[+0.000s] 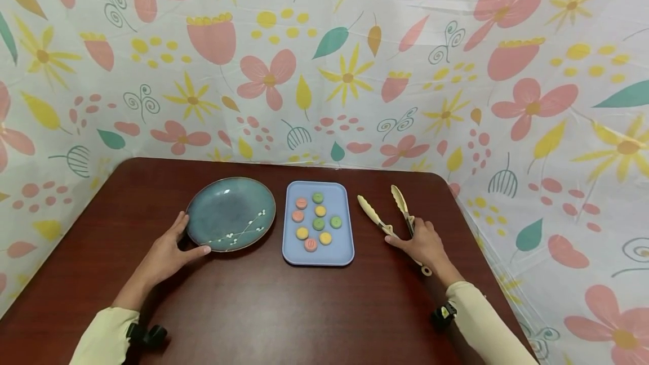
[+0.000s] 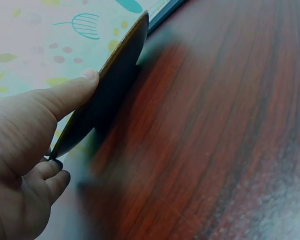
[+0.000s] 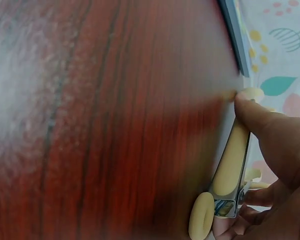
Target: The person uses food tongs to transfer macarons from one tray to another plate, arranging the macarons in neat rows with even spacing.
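At the left of the table is a round blue-green plate (image 1: 228, 207) with white blossoms and a brown rim. My left hand (image 1: 164, 252) holds its near left edge; in the left wrist view the thumb lies on the rim (image 2: 117, 52) and the fingers bend at the edge lower down. Cream-coloured tongs (image 1: 375, 213) with metal parts lie to the right, jaws spread apart. My right hand (image 1: 423, 244) grips them about the middle, thumb on one arm and fingers at the other. Their ring end (image 3: 202, 216) shows in the right wrist view.
Between the plate and the tongs sits a light-blue rectangular tray (image 1: 319, 259). It carries several small round macaron-like pieces (image 1: 318, 224) in pink, green and yellow. The dark red-brown wooden table (image 1: 304, 308) ends at a flower-patterned cloth (image 1: 324, 83) behind and beside it.
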Demonstrator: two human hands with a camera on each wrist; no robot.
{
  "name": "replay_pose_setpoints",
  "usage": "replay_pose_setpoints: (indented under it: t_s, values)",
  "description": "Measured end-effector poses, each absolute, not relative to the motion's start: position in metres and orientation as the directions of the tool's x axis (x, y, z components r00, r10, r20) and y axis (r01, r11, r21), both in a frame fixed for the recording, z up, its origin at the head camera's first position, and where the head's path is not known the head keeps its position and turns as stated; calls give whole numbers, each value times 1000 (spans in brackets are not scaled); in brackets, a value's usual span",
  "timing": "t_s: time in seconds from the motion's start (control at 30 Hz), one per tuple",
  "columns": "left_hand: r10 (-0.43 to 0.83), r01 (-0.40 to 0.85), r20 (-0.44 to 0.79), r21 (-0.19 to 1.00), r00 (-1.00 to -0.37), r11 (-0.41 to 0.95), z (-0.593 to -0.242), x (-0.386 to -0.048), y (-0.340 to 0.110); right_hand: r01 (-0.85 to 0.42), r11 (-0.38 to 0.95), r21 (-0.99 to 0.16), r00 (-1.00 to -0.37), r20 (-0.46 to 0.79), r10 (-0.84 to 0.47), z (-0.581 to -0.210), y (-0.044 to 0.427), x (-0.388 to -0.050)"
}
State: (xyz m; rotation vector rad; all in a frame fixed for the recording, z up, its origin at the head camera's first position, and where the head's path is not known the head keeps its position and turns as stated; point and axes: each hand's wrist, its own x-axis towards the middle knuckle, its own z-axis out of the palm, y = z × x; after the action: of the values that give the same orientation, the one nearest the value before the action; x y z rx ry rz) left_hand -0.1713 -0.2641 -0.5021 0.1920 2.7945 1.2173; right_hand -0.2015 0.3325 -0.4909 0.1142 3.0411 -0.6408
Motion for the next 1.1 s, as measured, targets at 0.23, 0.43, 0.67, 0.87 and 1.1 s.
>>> replay_pose_setpoints:
  t_s: [0.23,0.43,0.67,0.87,1.1]
  values:
    - [155,83,-30,738,-987,670,-502,-170,-265,71,920,-385,-997,-65,49,-487,335,-203]
    - [147,74,-33,739,-989,670,-504,-171,-266,28,914,-406,-997,-80,-5,-474,341,-203]
    - [146,78,-25,748,-989,659,-508,-174,-266,24,909,-415,-995,-99,-19,-468,349,-200]
    - [143,77,-20,765,-989,640,-509,-172,-266,-10,889,-457,-999,-36,-29,-466,354,-195]
    - [135,62,-27,784,-990,618,-508,-172,-266,-113,875,-471,-993,85,-83,-454,365,-189]
